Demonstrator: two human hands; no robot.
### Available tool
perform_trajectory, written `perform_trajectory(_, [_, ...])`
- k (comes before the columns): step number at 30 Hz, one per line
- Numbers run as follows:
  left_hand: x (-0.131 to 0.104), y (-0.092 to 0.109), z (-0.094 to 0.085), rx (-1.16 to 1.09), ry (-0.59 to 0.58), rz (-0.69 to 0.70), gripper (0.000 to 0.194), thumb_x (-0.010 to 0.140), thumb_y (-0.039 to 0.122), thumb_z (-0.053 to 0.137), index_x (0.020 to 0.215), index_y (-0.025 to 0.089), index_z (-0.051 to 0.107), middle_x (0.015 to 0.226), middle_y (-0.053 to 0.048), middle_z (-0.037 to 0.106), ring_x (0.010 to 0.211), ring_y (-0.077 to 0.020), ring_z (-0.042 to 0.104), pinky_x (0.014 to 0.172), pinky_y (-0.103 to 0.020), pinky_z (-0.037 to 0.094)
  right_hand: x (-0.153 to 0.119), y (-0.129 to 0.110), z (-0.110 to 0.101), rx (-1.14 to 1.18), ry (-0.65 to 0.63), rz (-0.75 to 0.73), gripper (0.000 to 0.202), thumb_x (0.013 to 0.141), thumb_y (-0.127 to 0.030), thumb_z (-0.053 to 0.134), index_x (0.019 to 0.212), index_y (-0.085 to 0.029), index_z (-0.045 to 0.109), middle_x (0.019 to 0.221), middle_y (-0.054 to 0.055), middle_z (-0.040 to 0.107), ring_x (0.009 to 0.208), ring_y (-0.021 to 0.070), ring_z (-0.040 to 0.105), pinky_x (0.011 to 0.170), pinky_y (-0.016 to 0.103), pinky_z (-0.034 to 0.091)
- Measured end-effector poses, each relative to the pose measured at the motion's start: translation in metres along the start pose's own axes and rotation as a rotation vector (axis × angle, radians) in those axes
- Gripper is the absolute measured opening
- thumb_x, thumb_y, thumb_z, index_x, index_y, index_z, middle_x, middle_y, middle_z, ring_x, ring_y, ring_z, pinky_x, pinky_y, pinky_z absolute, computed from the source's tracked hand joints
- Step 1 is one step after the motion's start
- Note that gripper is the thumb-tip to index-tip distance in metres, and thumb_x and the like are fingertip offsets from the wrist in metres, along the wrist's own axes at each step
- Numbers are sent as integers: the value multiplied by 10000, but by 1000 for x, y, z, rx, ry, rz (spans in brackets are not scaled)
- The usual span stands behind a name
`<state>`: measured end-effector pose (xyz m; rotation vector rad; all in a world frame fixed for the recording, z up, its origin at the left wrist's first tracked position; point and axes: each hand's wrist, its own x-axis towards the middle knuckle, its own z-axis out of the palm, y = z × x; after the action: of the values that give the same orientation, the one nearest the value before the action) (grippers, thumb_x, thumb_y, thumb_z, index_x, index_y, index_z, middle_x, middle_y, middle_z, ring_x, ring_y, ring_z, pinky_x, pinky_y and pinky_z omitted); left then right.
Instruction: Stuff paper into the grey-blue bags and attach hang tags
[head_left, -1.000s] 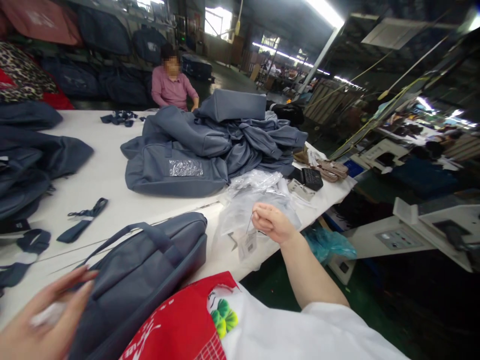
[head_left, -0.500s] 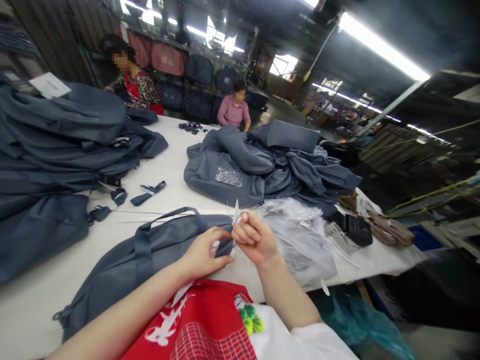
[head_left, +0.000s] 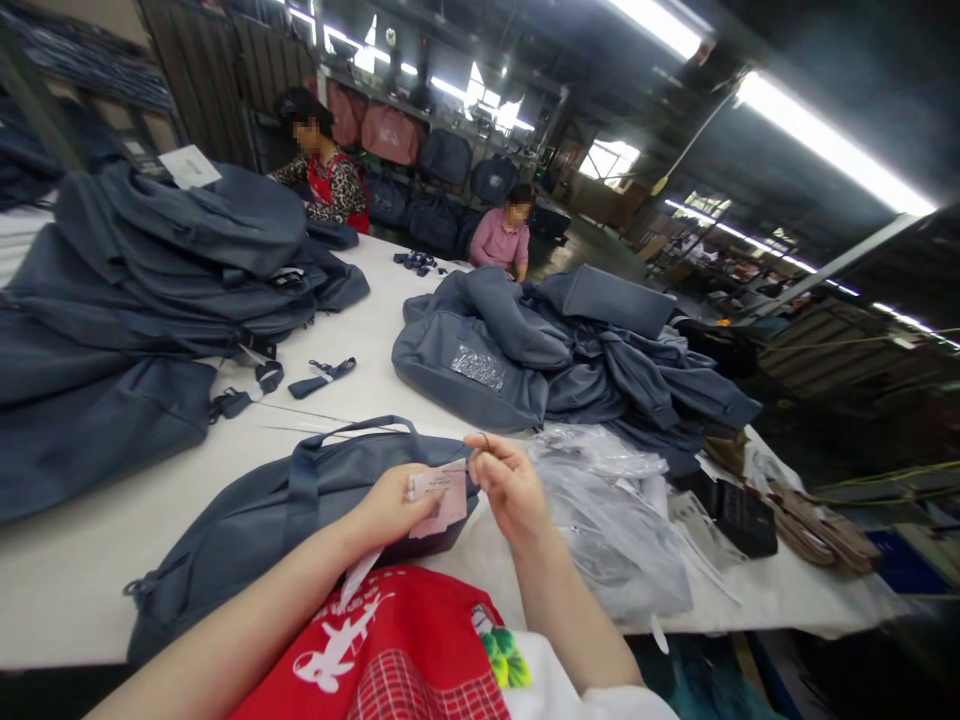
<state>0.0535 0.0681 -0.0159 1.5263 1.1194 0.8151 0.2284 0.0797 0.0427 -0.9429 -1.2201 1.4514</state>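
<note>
A blue-grey duffel bag [head_left: 255, 530] lies on the white table in front of me, its looped handle standing up. My left hand [head_left: 397, 508] pinches a pink printed paper tag [head_left: 447, 500] over the bag's right end. Close beside it, my right hand [head_left: 511, 490] is closed, thumb and forefinger pinching a thin dark string [head_left: 484, 440] near the tag's upper corner. Whether the string is fixed to the bag cannot be made out.
Stacked blue-grey bags [head_left: 187, 260] rise on the left; another heap [head_left: 517, 350] lies beyond my hands. Clear plastic bags [head_left: 607, 530] are to the right. Short straps [head_left: 322, 376] rest on the white table [head_left: 67, 590]. Two people [head_left: 330, 180] are across the table.
The pink tag now shows in my left hand, its printed face toward me. My right hand has moved slightly down and right. The whole view has shifted a little.
</note>
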Motion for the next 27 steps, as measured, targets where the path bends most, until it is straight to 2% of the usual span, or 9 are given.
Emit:
perform_trajectory(3, [-3,-8,-4,-362,-82,-150,307,698,361,642,894,127,605,788,-46,674,678,-177,602,622,-275,468,-2,8,-3,-378,30,-111,302,788,-309,648,1075,-218,663,624,-30,499,606,125,457,639,291,384])
perform_trajectory(6, [-8,-7,-9,-603,-180,-253,376,616,316,689,920,143,551,743,-7,640,604,-139,566,567,-249,447,-5,14,0,-585,-8,-174,389,793,-255,638,1181,-242,617,686,-25,519,611,120,451,642,283,407])
perform_trajectory(11, [-13,3,-11,-645,-280,-279,455,551,190,622,993,166,517,765,15,626,611,-121,544,544,-225,415,-7,23,8,-611,-77,-133,419,783,-285,652,1199,-262,609,849,14,533,580,100,415,517,241,375])
perform_trajectory(16, [-12,-1,-9,-583,-287,-245,412,547,166,599,955,162,540,690,41,563,575,-98,463,526,-214,360,-7,28,11,-678,-141,-49,315,762,-297,677,1072,-238,675,608,-30,498,570,122,463,557,248,401])
perform_trajectory(20, [-12,-4,-10,-537,-337,-248,331,609,276,693,890,142,582,651,37,543,565,-93,429,520,-221,331,-7,32,12,-725,-159,-42,197,744,-289,697,933,-237,716,572,-35,531,554,118,485,575,251,409])
perform_trajectory(22, [-11,-5,-9,-602,-328,-236,402,630,404,734,904,142,599,725,5,599,620,-113,489,566,-233,376,-8,35,12,-662,-169,-6,125,749,-284,690,859,-230,719,556,-35,539,530,114,498,546,245,410])
perform_trajectory(24, [-10,-8,-7,-722,-303,-260,529,639,586,701,909,138,621,787,-38,648,665,-141,548,608,-255,423,-9,36,13,-505,-202,74,110,750,-289,690,833,-219,708,543,-35,561,486,114,519,499,240,418])
perform_trajectory(27, [-10,-17,-2,-863,-341,-388,684,658,762,559,876,119,643,737,-81,678,600,-156,578,570,-268,439,-9,37,14,-300,-233,158,116,735,-305,710,759,-195,682,557,-19,609,444,124,556,442,237,426])
